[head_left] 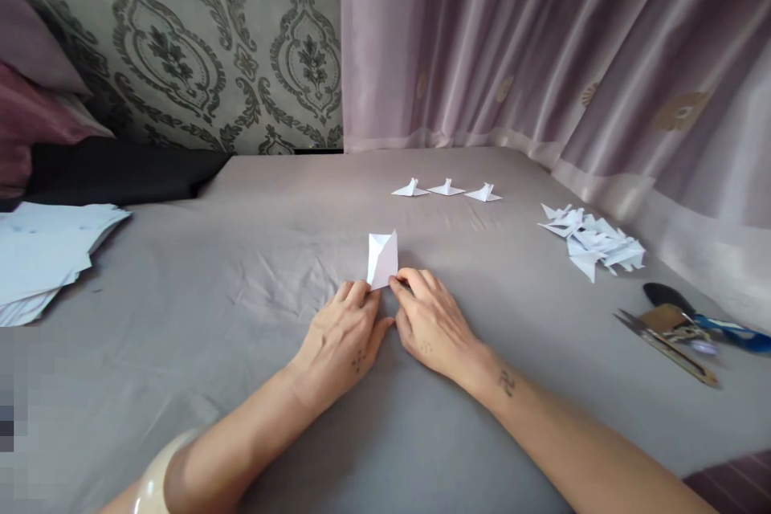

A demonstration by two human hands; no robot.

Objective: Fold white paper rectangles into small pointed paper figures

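Note:
A small folded piece of white paper [384, 259] is at the middle of the grey cloth, with slanting creases and one flap lifting at its upper right. At its lower left corner are the fingertips of my left hand [346, 329], curled and pressed against the edge. My right hand [430, 321] pinches the lower right corner between thumb and fingers. Both thumbs point toward each other below the paper, close but apart. The undersides of the fingers are hidden.
Three folded paper figures [446, 188] stand in a row at the back. A heap of similar folded figures [596, 241] lies right, beyond scissors [666, 349] and a blue-handled tool [732, 331]. A stack of white paper [48, 253] sits left, near a black cloth [120, 170].

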